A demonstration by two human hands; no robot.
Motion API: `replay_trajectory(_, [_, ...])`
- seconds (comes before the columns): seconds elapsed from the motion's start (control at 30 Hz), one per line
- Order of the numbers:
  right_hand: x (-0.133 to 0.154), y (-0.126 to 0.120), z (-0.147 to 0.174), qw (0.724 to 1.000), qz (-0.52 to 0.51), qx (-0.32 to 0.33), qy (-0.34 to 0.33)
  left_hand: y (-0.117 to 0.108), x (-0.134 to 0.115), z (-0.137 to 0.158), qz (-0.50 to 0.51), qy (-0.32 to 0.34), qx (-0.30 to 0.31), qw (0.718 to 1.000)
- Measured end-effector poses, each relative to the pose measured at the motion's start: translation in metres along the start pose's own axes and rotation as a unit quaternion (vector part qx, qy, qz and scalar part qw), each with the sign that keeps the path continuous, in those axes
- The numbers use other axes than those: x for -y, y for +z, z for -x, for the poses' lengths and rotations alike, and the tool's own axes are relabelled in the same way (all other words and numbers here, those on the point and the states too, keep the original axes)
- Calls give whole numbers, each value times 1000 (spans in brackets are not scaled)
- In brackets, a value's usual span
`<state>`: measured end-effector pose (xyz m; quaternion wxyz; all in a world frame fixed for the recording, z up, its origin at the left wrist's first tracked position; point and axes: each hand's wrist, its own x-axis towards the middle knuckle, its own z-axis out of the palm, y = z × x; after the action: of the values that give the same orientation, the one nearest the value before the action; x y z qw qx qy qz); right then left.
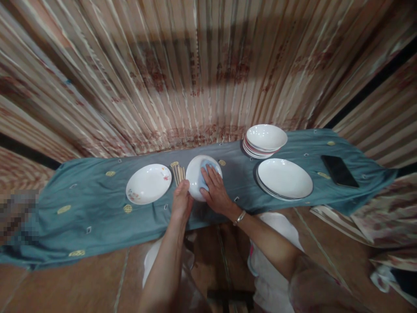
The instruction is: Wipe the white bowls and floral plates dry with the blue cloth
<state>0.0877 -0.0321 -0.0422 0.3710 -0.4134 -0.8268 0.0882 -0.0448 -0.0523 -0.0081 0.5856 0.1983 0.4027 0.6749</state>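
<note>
My left hand (pixel 183 198) grips the near left rim of a white bowl (pixel 194 174), which is tilted and held over the cloth-covered table. With my right hand (pixel 215 189) I press a light blue cloth (pixel 203 176) against the bowl's surface; the fingers lie over the cloth. Just left of the bowl rests a bundle of chopsticks (pixel 178 174), partly hidden by my left hand. A white plate with floral marks (pixel 149 184) lies further left.
On the right, a stack of bowls (pixel 266 138) stands behind a stack of white plates (pixel 285 178). A black phone (pixel 339 170) lies near the right end of the green tablecloth (pixel 97 191). A striped curtain (pixel 182 87) hangs close behind the table.
</note>
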Motion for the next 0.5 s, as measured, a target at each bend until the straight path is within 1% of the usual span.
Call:
replay_trajectory(0.1, [-5,3,-4,1000,-14,-16,1,-1,1,-2,2,7,4,1000])
replay_trajectory(0.2, [-3,6,-3,999,-23,-28,-5,-2,2,-3,3,16,9,1000])
replay_trajectory(0.27, [3,5,-2,999,-11,-19,-28,-2,3,-3,1,14,5,1000])
replay_trajectory(0.37, [15,-2,-2,997,32,13,-74,0,1,0,-4,9,-2,1000])
replay_trajectory(0.43, [19,-8,-6,994,60,23,-86,3,-1,4,-16,4,16,1000])
replay_trajectory(0.5, [20,-15,-13,993,78,15,-85,7,-3,7,-32,-3,47,998])
